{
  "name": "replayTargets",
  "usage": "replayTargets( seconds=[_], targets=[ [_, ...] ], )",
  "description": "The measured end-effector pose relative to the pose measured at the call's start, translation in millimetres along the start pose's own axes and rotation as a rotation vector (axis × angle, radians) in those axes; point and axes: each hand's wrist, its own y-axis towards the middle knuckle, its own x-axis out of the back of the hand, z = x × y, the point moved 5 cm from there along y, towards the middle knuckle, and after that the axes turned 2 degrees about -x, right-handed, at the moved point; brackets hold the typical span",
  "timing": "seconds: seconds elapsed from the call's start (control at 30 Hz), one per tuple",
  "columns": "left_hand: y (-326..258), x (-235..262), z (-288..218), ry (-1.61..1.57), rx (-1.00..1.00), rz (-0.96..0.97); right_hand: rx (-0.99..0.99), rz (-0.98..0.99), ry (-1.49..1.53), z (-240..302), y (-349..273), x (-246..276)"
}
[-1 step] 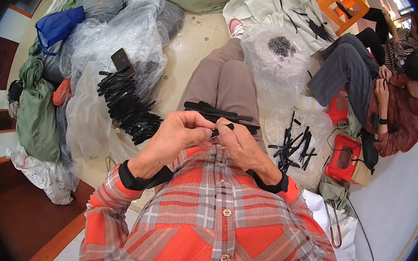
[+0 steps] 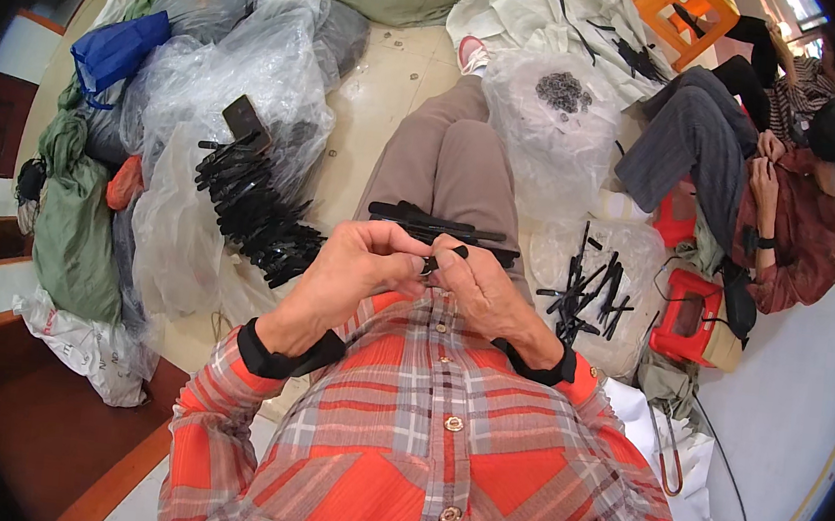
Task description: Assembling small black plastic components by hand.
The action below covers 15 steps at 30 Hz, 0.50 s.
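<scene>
In front of my waist, my left hand (image 2: 367,264) and my right hand (image 2: 486,295) meet with fingers pinched. Between them is a short black strap-like piece (image 2: 460,252); its end pokes out by my right thumb. Most of it is covered by the fingers, and a small dark bit shows at my left fingertips. Across my lap, just beyond the hands, lie several black strips (image 2: 423,223). A thick heap of similar black strips (image 2: 252,206) rests on plastic to the left. More loose black strips (image 2: 587,295) lie on clear plastic at the right.
Clear plastic sheeting (image 2: 240,73) and a blue bag (image 2: 118,53) fill the left. A phone-like dark slab (image 2: 242,121) tops the heap. Ahead, small dark pieces (image 2: 562,92) sit on plastic. Right stand a red-framed box (image 2: 685,316) and a seated co-worker (image 2: 794,216).
</scene>
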Motion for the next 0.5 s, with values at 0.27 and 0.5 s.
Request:
replayTargets(
  seconds=[0.27, 0.5],
  targets=[
    [1, -2, 2, 0.117, -0.162, -0.058, 0.051, -0.013, -0.055, 0, 2, 2],
    [-4, -5, -2, 0.703, -0.52, -0.291, 0.314, -0.143, -0.947, 33, 0, -18]
  ],
)
